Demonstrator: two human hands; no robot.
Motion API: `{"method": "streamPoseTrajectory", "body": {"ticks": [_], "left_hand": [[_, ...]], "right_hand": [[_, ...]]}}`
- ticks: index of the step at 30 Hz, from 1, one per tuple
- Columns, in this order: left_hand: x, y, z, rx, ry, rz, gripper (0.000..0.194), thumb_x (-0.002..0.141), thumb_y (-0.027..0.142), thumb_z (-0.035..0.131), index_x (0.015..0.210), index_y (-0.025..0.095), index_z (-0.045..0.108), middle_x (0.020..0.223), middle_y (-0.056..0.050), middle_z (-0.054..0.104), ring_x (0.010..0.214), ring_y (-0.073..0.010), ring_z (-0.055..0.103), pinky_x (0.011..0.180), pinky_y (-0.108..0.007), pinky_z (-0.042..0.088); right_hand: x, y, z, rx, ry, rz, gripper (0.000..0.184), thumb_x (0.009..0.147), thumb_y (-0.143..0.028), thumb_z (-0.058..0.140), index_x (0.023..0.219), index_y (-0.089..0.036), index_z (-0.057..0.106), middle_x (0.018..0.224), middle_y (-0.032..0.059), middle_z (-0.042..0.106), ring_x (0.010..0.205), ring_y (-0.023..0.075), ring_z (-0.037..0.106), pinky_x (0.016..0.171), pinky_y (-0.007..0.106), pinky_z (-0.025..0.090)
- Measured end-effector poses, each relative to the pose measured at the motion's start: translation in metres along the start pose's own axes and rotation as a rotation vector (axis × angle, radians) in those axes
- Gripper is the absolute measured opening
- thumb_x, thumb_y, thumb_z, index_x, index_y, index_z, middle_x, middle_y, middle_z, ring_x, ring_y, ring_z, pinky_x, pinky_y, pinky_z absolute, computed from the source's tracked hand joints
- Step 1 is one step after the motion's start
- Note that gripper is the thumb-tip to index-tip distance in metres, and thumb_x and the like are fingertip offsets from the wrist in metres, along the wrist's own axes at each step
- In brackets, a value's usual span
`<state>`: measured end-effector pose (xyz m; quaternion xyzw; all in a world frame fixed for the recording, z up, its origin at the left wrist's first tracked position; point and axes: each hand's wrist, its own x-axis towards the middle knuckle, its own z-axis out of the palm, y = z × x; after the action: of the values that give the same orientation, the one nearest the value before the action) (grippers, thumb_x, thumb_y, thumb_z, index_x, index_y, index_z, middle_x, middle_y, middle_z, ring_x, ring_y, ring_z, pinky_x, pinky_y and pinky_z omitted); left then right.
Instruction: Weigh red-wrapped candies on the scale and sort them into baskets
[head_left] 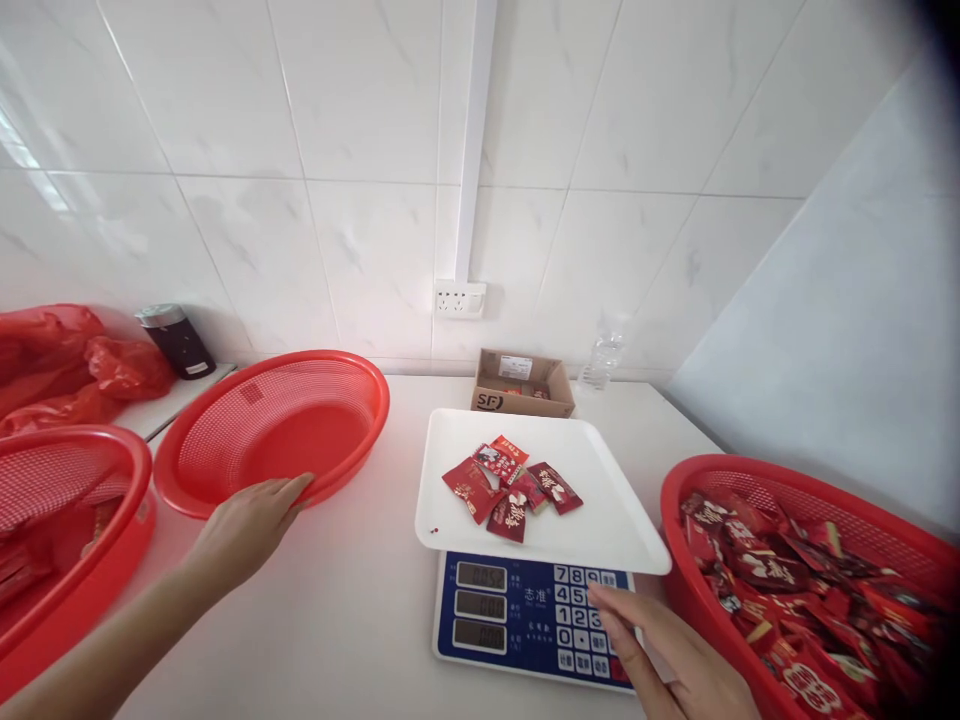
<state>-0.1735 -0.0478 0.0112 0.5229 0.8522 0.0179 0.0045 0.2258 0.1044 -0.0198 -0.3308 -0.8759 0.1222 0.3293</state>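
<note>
My left hand [255, 525] reaches to the near rim of a red plastic basket [367, 455], its fingers closed over the edge and the thumb hidden. My right hand [675, 650] hovers by the keypad of a blue weighing scale [517, 610], empty, with index finger and thumb slightly apart. On the scale's white tray [600, 500] lie several small red candy packets [472, 488] in a loose cluster. The scale's top display appears to read 0.052. Close to my right hand stands another red basket [679, 490], heaped with red packets [765, 570].
At the far left, a third red basket [135, 510] holds some packets. Behind it are red plastic bags [127, 370] and a black bottle [184, 345]. A cardboard box [525, 400] and a clear plastic bottle [602, 360] stand by the tiled wall, below a socket [460, 299].
</note>
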Motion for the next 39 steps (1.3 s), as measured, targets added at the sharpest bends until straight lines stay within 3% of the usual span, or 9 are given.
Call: {"method": "streamPoseTrajectory", "body": {"ticks": [4, 8, 14, 17, 19, 23, 29, 35, 39], "left_hand": [[-0.004, 0.001, 0.002, 0.013, 0.001, 0.100, 0.049, 0.088, 0.026, 0.023, 0.117, 0.017, 0.062, 0.106, -0.012, 0.070, 0.105, -0.0308, 0.062, 0.095, -0.050, 0.044], [-0.004, -0.006, 0.007, 0.013, 0.074, 0.172, 0.046, 0.087, 0.025, 0.026, 0.110, 0.019, 0.066, 0.112, -0.011, 0.068, 0.107, -0.0290, 0.062, 0.109, -0.054, 0.028], [-0.015, -0.043, 0.029, 0.001, 0.163, 0.135, 0.035, 0.084, 0.035, 0.034, 0.096, 0.031, 0.068, 0.108, -0.002, 0.071, 0.111, -0.0318, 0.059, 0.109, -0.060, 0.024], [-0.027, -0.059, 0.045, -0.048, 0.230, 0.114, 0.032, 0.080, 0.046, 0.045, 0.106, 0.041, 0.062, 0.116, 0.004, 0.067, 0.122, -0.0337, 0.051, 0.107, -0.062, 0.027], [-0.036, -0.058, 0.048, -0.100, 0.253, 0.118, 0.040, 0.080, 0.047, 0.048, 0.119, 0.047, 0.053, 0.126, 0.006, 0.062, 0.129, -0.0329, 0.043, 0.106, -0.063, 0.028], [-0.044, -0.022, 0.035, -0.241, 0.284, 0.195, 0.055, 0.083, 0.045, 0.050, 0.135, 0.046, 0.035, 0.140, 0.003, 0.049, 0.135, -0.0297, 0.035, 0.108, -0.058, 0.030], [-0.040, 0.053, 0.009, -0.343, 0.293, 0.352, 0.040, 0.086, 0.048, 0.047, 0.125, 0.041, 0.051, 0.134, 0.003, 0.055, 0.123, -0.0254, 0.051, 0.089, -0.041, 0.055], [-0.025, 0.102, -0.001, -0.399, 0.198, 0.448, 0.036, 0.089, 0.047, 0.044, 0.120, 0.034, 0.058, 0.126, -0.002, 0.062, 0.116, -0.0239, 0.058, 0.091, -0.038, 0.054], [0.001, 0.125, -0.005, -0.377, 0.125, 0.550, 0.033, 0.093, 0.030, 0.040, 0.121, 0.025, 0.057, 0.127, -0.008, 0.059, 0.119, -0.0245, 0.054, 0.098, -0.043, 0.048]], "right_hand": [[0.026, -0.006, 0.000, -0.016, 0.002, 0.030, 0.024, 0.090, -0.037, 0.048, 0.101, -0.025, 0.066, 0.097, 0.0031, 0.074, 0.088, 0.0177, 0.070, 0.077, 0.027, 0.058], [0.056, 0.001, 0.009, -0.080, -0.036, 0.071, 0.032, 0.091, -0.037, 0.043, 0.111, -0.021, 0.063, 0.110, 0.0083, 0.069, 0.103, 0.0220, 0.065, 0.088, 0.038, 0.054], [0.094, 0.012, 0.025, -0.209, -0.211, 0.172, 0.036, 0.088, -0.026, 0.048, 0.121, -0.015, 0.059, 0.122, 0.0122, 0.063, 0.116, 0.0264, 0.056, 0.099, 0.043, 0.045], [0.105, 0.008, 0.028, -0.263, -0.289, 0.209, 0.037, 0.088, -0.026, 0.050, 0.121, -0.014, 0.059, 0.124, 0.0135, 0.062, 0.116, 0.0289, 0.055, 0.098, 0.043, 0.044], [0.108, 0.005, 0.029, -0.268, -0.325, 0.211, 0.037, 0.088, -0.025, 0.051, 0.122, -0.015, 0.059, 0.123, 0.0123, 0.062, 0.115, 0.0287, 0.055, 0.097, 0.042, 0.044], [0.109, 0.006, 0.029, -0.220, -0.321, 0.215, 0.033, 0.085, -0.016, 0.050, 0.116, -0.019, 0.061, 0.118, 0.0069, 0.065, 0.111, 0.0245, 0.057, 0.095, 0.037, 0.045], [0.114, 0.003, 0.026, -0.176, -0.172, 0.256, 0.027, 0.082, -0.016, 0.051, 0.106, -0.020, 0.063, 0.111, 0.0067, 0.067, 0.106, 0.0236, 0.058, 0.090, 0.036, 0.045], [0.117, -0.008, 0.025, -0.091, -0.178, 0.246, 0.029, 0.082, -0.019, 0.051, 0.108, -0.020, 0.063, 0.113, 0.0055, 0.066, 0.106, 0.0229, 0.057, 0.091, 0.036, 0.045], [0.115, -0.008, 0.025, -0.073, -0.191, 0.246, 0.029, 0.084, -0.021, 0.048, 0.109, -0.021, 0.063, 0.111, 0.0044, 0.068, 0.102, 0.0222, 0.060, 0.087, 0.035, 0.046]]}}
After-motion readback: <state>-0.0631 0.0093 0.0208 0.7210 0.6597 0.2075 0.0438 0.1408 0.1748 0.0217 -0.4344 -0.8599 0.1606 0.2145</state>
